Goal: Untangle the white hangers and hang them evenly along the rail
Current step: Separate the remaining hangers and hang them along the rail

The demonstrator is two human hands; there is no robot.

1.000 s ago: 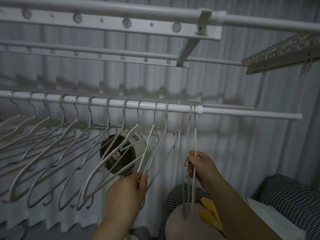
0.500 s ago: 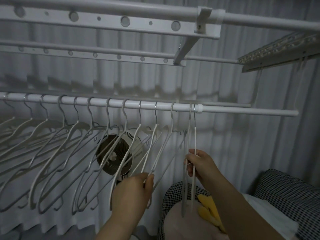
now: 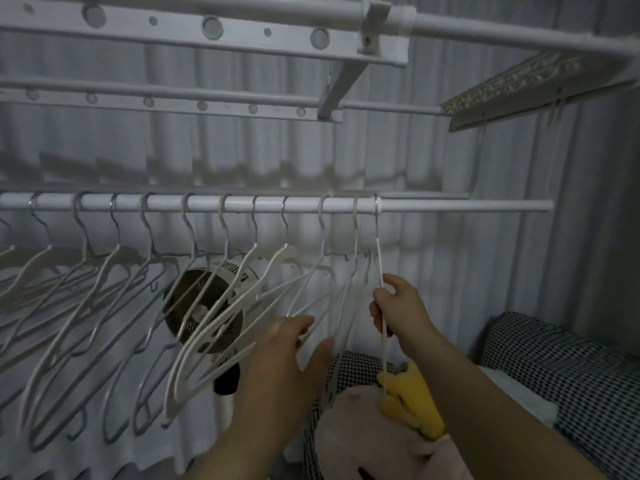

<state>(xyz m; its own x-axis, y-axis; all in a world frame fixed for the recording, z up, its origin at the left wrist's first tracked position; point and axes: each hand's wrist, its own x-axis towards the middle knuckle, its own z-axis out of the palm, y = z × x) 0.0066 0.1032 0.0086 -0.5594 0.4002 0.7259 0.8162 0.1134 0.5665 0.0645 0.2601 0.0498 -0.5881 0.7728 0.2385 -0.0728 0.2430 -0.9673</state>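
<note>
We are at the spacing step. The hangers (image 3: 282,251) all hook over the rail (image 3: 467,206). Their bodies slant down to the left, and the lower arms overlap in front of the fan (image 3: 183,306). Our right hand (image 3: 398,306) pinches the end hanger (image 3: 380,261) partway down its wire, fingers curled round it, and holds it hanging straight down at the rail's joint. Our left hand (image 3: 287,355) is open, fingers spread and relaxed, reaching at the arms of the next two hangers. We cannot tell whether it touches them. The hooks look fairly even near the right, less so farther left. Next, we judge, the left hand should take one neighbour, work its arm free of those beside it, and slide its hook until the gaps match.
</note>
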